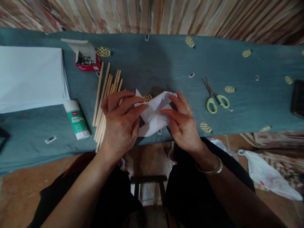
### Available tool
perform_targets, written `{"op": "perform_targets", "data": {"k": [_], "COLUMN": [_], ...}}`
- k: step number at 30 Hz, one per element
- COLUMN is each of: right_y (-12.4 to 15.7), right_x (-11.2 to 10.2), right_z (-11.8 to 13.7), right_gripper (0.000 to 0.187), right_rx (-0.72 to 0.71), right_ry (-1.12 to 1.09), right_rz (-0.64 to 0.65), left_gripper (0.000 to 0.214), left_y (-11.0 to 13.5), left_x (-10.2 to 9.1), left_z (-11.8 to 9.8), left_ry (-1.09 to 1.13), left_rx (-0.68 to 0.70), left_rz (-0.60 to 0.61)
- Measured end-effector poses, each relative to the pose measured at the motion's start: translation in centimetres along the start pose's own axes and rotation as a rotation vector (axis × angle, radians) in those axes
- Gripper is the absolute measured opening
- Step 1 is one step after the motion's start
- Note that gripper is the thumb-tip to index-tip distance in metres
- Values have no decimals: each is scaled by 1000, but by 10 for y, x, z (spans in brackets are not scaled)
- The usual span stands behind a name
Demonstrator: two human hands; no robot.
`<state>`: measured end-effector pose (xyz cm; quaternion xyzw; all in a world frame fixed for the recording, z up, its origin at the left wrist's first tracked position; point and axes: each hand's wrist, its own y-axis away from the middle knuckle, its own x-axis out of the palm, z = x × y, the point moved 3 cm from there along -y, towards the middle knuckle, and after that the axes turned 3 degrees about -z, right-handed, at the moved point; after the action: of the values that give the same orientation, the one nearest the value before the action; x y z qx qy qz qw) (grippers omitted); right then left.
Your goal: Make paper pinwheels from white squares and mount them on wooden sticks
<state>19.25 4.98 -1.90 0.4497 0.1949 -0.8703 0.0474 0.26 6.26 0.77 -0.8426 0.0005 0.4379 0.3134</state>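
From my seat at the far end of the head camera, I have both hands meeting over the table [178, 69], near its front edge, with the folded white paper [154, 118] between them. The grip of the left hand [122, 122] is narrow, thumb and forefinger pinching a pointed flap on the paper's left side. The right hand [181, 123] holds the other side, its thumb laid towards the middle and its forefinger at the upper flap.

I judge the shaping to be partly done: the sheet already has several pointed flaps, and some curl inwards. They look loose to me, with no fastening that I can see at the centre, so securing them seems left over. The wooden sticks [98, 98] lie bunched beside the left hand, none visibly joined to the paper. The glue stick [78, 122] lies unheld and looks capped, the scissors [211, 95] rest well off to the right, and the open red box [87, 67] stands behind the sticks.

Some of this I cannot make out. My fingers cover parts of the flaps, the underside is hidden, and I cannot tell whether the paper touches the cloth. The left hand hides some stick ends, the box's small metal pieces [85, 59] blur together, and a dark object [298, 98] is cut off at the right edge
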Motion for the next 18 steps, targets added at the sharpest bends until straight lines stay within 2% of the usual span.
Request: {"op": "perform_targets", "data": {"k": [5,10,14,18], "right_y": [1,6,8,9], "right_x": [-7,-1,4,9], "right_z": [4,11,16,19], "right_gripper": [35,30,27,25], "right_rx": [-19,-103,-141,-147], "right_ry": [-57,56,159,205], "right_rz": [-18,13,-6,-39], "left_gripper": [26,29,26,25], "left_y": [1,3,5,5], "left_x": [-3,-4,-7,-11], "left_z": [-1,1,1,0], "left_ry": [17,28,24,44], "left_rx": [-12,-59,-11,-14], "left_rz": [-6,30,-2,22]}}
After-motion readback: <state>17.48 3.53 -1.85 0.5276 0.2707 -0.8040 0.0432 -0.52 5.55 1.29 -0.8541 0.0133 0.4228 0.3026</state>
